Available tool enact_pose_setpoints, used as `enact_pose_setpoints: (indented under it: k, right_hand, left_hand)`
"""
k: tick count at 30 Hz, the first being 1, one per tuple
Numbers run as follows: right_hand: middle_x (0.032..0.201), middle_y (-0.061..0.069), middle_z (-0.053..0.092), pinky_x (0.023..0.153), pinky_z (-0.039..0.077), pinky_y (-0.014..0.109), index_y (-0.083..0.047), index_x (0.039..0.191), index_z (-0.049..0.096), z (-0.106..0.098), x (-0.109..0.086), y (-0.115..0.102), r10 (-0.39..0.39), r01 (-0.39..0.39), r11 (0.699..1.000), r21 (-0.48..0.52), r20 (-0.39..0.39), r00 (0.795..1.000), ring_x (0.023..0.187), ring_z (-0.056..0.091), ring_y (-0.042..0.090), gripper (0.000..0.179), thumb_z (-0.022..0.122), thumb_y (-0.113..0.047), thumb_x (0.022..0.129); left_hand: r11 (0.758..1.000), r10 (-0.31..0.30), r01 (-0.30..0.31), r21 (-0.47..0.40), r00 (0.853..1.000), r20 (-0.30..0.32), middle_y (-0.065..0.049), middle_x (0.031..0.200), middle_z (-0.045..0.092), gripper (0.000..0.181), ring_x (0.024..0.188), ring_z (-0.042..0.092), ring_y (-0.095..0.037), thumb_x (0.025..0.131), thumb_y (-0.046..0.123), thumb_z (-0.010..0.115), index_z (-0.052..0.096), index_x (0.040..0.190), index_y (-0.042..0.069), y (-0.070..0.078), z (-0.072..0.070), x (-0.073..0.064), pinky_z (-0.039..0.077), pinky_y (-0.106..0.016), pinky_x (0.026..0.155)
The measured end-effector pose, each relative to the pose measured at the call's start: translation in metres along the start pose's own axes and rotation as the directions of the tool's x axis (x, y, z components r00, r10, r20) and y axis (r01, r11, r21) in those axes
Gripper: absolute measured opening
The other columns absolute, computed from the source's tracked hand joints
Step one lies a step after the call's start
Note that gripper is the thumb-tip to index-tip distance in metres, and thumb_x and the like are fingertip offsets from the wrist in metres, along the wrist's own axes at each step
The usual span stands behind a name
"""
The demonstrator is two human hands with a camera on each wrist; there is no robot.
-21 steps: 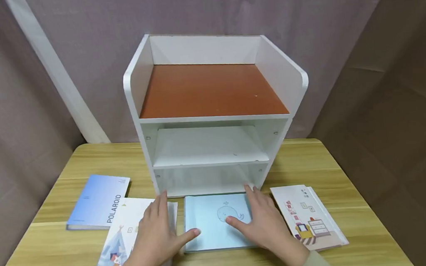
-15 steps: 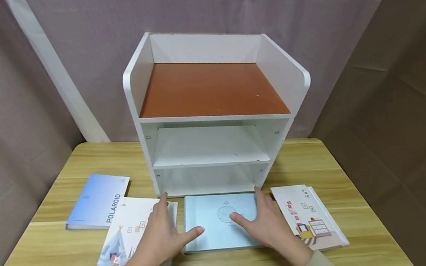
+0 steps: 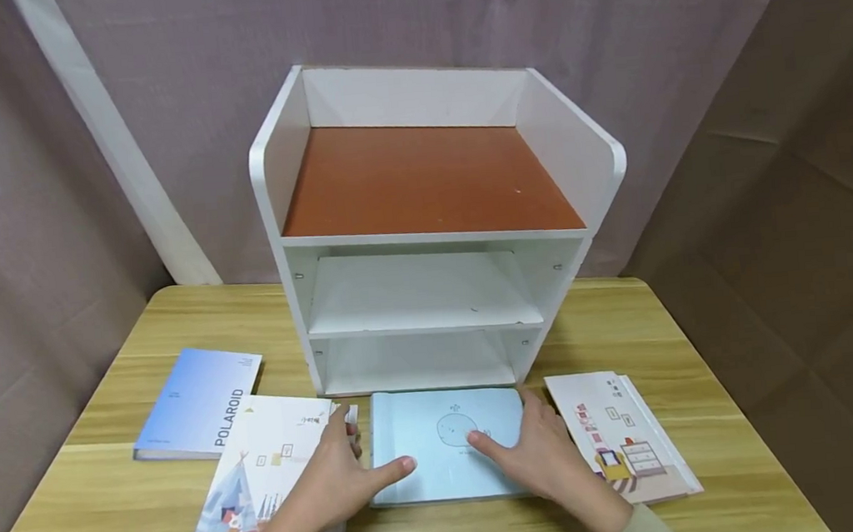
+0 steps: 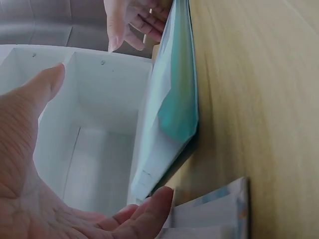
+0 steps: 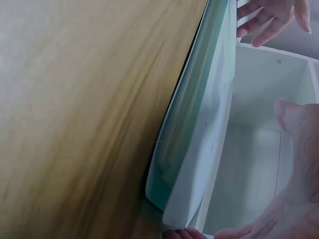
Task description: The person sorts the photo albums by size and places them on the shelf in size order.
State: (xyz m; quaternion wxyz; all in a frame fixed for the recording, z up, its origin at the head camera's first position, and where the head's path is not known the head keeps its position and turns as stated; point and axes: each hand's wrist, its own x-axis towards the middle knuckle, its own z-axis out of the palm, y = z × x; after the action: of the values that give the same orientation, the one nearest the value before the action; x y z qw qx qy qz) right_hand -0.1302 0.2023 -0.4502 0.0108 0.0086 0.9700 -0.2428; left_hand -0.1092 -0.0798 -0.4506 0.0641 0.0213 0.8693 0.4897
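Observation:
A light blue book with a whale drawing lies flat in front of the white shelf unit. My left hand is at its left end, thumb reaching over the cover's edge and fingers beside it, over a white book with a tent picture. In the left wrist view the thumb and fingers spread wide around the book's corner. My right hand stands at the right end, thumb above the cover. In the right wrist view its fingertips are right at the book's end, and the thumb is raised off it.
A blue book marked POLAROID lies at the left, partly under the tent book. Another white book with a room drawing lies just right of my right hand. The shelf unit has a brown top board and two white compartments beneath.
My right hand has moved right, from over the cover to the book's right end. My left fingers have drawn down and bent toward the left edge. The book has not moved.

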Motion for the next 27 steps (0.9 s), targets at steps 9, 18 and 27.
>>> enact_pose_setpoints:
  k: [9, 18, 27]
  right_hand:
    - [0.141, 0.041, 0.029, 0.105, 0.031, 0.062, 0.013, 0.146, 0.016, -0.001, 0.004, 0.006, 0.028, -0.027, 1.000, -0.004, 0.087, 0.996, 0.132, 0.029, 0.052, 0.119, 0.064, -0.071, 0.076]
    - [0.132, 0.045, 0.035, 0.101, 0.035, 0.062, 0.021, 0.138, 0.024, 0.004, 0.010, 0.010, 0.063, -0.058, 0.997, -0.052, 0.116, 0.991, 0.125, 0.036, 0.055, 0.116, 0.080, -0.055, 0.071]
    - [0.134, 0.047, 0.032, 0.103, 0.033, 0.063, 0.021, 0.138, 0.024, 0.006, 0.013, 0.011, 0.076, -0.071, 0.996, -0.047, 0.116, 0.990, 0.127, 0.032, 0.056, 0.121, 0.081, -0.059, 0.067]
  left_hand:
    - [0.998, -0.044, 0.045, -0.035, 0.998, 0.049, -0.012, 0.112, 0.051, 0.120, 0.093, 0.052, -0.021, 0.068, 0.058, 0.081, 0.018, 0.146, -0.008, -0.001, 0.002, 0.002, 0.048, -0.036, 0.078]
    - [0.997, -0.036, 0.041, -0.067, 0.997, 0.075, -0.018, 0.121, 0.055, 0.118, 0.105, 0.058, -0.026, 0.068, 0.052, 0.084, 0.022, 0.144, -0.013, -0.002, 0.007, 0.001, 0.052, -0.041, 0.087]
    - [0.990, -0.012, 0.033, -0.138, 0.988, 0.151, -0.013, 0.106, 0.053, 0.096, 0.092, 0.052, -0.021, 0.074, 0.042, 0.083, 0.035, 0.135, -0.015, -0.006, 0.000, 0.008, 0.049, -0.033, 0.077]
